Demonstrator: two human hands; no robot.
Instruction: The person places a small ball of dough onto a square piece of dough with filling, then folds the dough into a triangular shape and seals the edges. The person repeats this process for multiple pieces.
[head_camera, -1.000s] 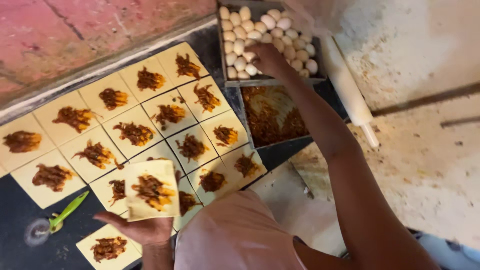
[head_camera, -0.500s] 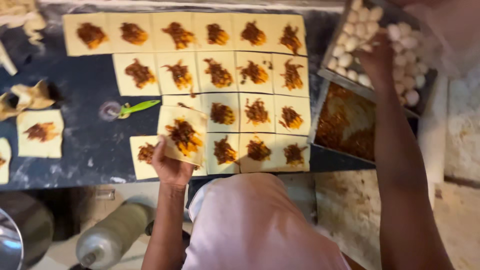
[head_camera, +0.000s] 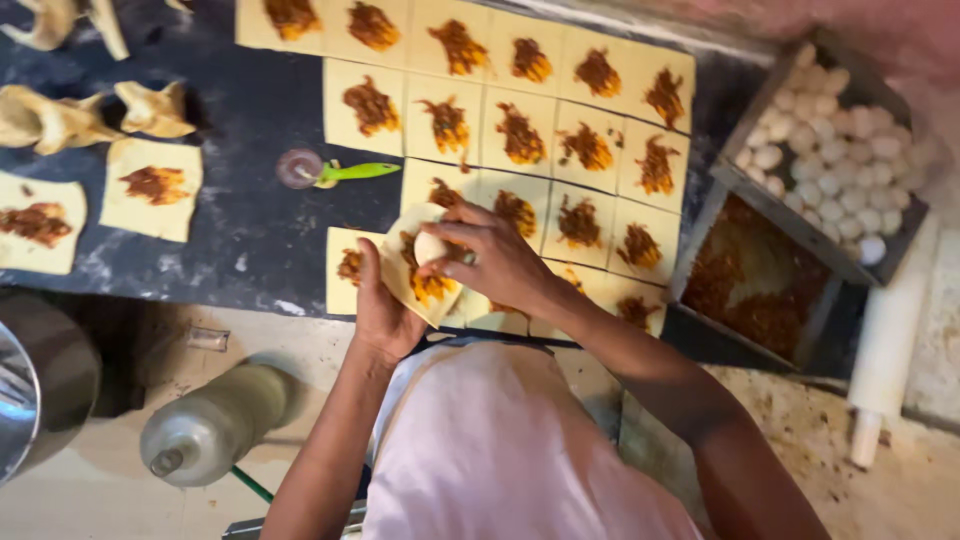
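My left hand (head_camera: 380, 305) cradles a pale dough square (head_camera: 420, 265) topped with brown-orange filling. My right hand (head_camera: 495, 258) presses a small white egg (head_camera: 430, 247) onto that filling with its fingertips. Both hands hover over the near edge of a dark worktop (head_camera: 250, 230). Rows of flat dough squares with filling (head_camera: 520, 135) lie on the worktop just beyond my hands.
A tray of white eggs (head_camera: 835, 160) and a tray of brown filling (head_camera: 760, 285) sit at the right, a white rolling pin (head_camera: 885, 345) beside them. A green-handled cutter wheel (head_camera: 335, 170) lies on the worktop. Folded pastries (head_camera: 60, 115) rest far left. A metal can (head_camera: 210, 425) lies below.
My right hand has come back from the egg tray with an egg and set it on the dough square in my left hand. The view has shifted left.
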